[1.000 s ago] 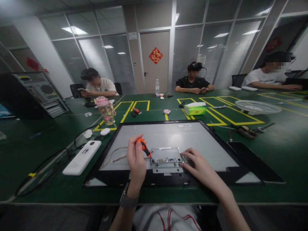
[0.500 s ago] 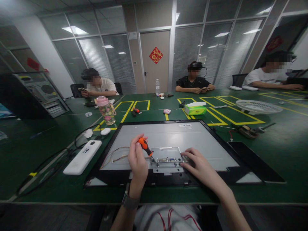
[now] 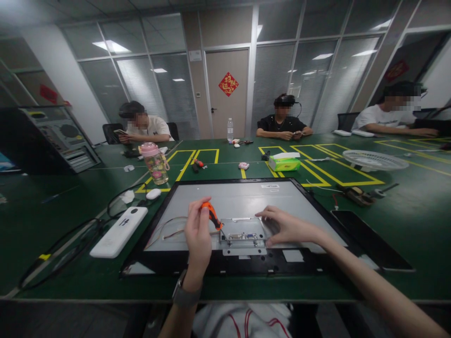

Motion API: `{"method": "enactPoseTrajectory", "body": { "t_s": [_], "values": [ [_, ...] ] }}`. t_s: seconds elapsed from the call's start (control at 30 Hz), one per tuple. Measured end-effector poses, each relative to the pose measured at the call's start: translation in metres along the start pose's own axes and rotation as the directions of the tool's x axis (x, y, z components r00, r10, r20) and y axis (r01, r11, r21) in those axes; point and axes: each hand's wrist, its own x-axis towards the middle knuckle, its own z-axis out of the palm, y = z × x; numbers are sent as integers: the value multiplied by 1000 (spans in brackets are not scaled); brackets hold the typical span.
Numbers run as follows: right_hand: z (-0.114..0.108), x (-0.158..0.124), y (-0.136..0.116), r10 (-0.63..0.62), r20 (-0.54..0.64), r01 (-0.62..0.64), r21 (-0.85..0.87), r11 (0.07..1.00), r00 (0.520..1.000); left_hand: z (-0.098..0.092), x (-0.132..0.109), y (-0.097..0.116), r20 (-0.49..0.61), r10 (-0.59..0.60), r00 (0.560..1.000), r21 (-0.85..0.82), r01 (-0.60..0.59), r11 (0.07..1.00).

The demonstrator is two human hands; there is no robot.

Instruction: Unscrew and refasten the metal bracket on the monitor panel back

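Note:
A monitor panel (image 3: pixel 207 192) lies flat in front of me, its grey metal back facing up within a black frame. On its lower middle sits a metal bracket (image 3: pixel 244 251) with video connectors (image 3: pixel 250 236). My left hand (image 3: pixel 199 230) is closed around an orange and black screwdriver (image 3: pixel 213 217). The screwdriver tilts down to the bracket's left end; its tip is too small to make out. At the bracket's right side, my right hand (image 3: pixel 285 226) arches with thumb and fingers apart, fingertips at or near the edge. Thin wires (image 3: pixel 172 225) run left from the bracket.
A white power bank (image 3: pixel 120 232) and black cables (image 3: pixel 63 253) lie left; a pink-lidded bottle (image 3: pixel 154 164) stands behind them. A black phone-like slab (image 3: pixel 371 239) lies right. Farther off are a green tissue pack (image 3: pixel 284 162), a white round grille (image 3: pixel 375 159) and several seated people.
My right hand has shifted, its fingers raised to the bracket's upper right and its forearm swung out to the right. My left hand stays at the bracket's left end with the screwdriver.

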Motion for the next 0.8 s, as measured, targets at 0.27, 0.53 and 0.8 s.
{"method": "enactPoseTrajectory", "body": {
  "t_s": [0.27, 0.53, 0.8],
  "values": [
    [12, 13, 20, -131, -29, 134, 154, 979, 991, 1, 2, -1, -36, 106, 994, 31, -104, 994],
    [12, 11, 22, -108, -8, 107, 172, 979, 994, 0, -1, -7, -60, -41, 997, -104, 34, 994],
    [13, 9, 20, -87, -11, 87, 160, 983, 996, 2, 0, -4, -126, -84, 988, -116, 69, 991]
  ]
}}
